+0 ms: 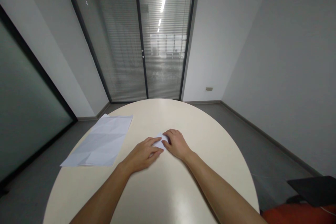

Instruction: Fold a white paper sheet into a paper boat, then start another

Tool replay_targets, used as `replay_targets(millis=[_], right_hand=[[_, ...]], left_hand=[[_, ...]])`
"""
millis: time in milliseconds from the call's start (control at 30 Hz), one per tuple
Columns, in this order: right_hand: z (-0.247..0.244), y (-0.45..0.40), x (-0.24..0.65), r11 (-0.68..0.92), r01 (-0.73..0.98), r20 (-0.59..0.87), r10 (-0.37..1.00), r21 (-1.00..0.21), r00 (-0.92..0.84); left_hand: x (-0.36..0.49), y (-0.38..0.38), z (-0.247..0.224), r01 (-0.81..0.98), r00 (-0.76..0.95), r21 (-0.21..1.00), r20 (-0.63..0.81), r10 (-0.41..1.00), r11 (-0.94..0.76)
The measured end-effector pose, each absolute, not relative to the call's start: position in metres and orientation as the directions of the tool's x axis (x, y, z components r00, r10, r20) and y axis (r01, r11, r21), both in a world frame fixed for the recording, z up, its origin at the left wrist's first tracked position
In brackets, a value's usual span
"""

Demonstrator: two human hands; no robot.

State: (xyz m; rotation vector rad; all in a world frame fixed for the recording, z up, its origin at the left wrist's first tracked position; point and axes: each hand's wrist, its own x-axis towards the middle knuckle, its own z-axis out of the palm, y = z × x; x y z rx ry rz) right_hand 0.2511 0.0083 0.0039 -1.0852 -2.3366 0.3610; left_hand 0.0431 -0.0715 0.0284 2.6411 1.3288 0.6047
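A small piece of white paper [159,144], seemingly folded, lies on the table between my hands. From the left, my left hand [144,154] rests its fingertips and thumb on the paper's near and left edges. My right hand [177,143] curls over the right side of it, thumb and forefinger at the edge. Both hands hold the paper down against the tabletop, and the fingers partly hide its shape.
The round cream table [162,112] fills the foreground. Creased white sheets [105,141] lie at its left, reaching the rim. A black object [315,189] and something red [299,214] stand at lower right. Beyond are glass panels with blinds [120,42].
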Motion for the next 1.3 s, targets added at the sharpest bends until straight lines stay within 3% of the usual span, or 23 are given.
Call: replay_targets(millis=[300, 467, 733, 867, 933, 1100, 1300], right_hand=[[0.009, 0.006, 0.267, 0.609, 0.640, 0.169, 0.773, -0.468, -0.612], [0.011, 0.007, 0.267, 0.579, 0.633, 0.157, 0.789, -0.514, -0.594], [0.012, 0.006, 0.263, 0.606, 0.487, 0.276, 0.760, -0.629, -0.589], [0.010, 0.006, 0.260, 0.488, 0.356, 0.208, 0.776, -0.797, -0.596], [0.011, 0.007, 0.260, 0.479, 0.303, 0.216, 0.759, -0.824, -0.615], [0.017, 0.007, 0.262, 0.590, 0.335, 0.306, 0.728, -0.734, -0.614], [0.031, 0.000, 0.264, 0.783, 0.357, 0.533, 0.613, -0.510, -0.584]], left_hand=[[0.045, -0.070, 0.019, 0.726, 0.512, 0.301, 0.363, 0.779, -0.618], [0.044, -0.062, 0.004, 0.767, 0.393, 0.329, 0.439, 0.808, -0.551], [0.037, -0.049, -0.014, 0.772, 0.066, 0.554, 0.418, 0.906, -0.312], [0.041, -0.048, -0.012, 0.684, 0.006, 0.660, 0.421, 0.907, -0.310], [0.043, -0.049, -0.007, 0.646, 0.011, 0.685, 0.435, 0.901, -0.338], [0.048, -0.056, 0.011, 0.642, 0.036, 0.653, 0.499, 0.866, -0.403], [0.051, -0.065, 0.022, 0.749, 0.101, 0.457, 0.638, 0.763, -0.481]])
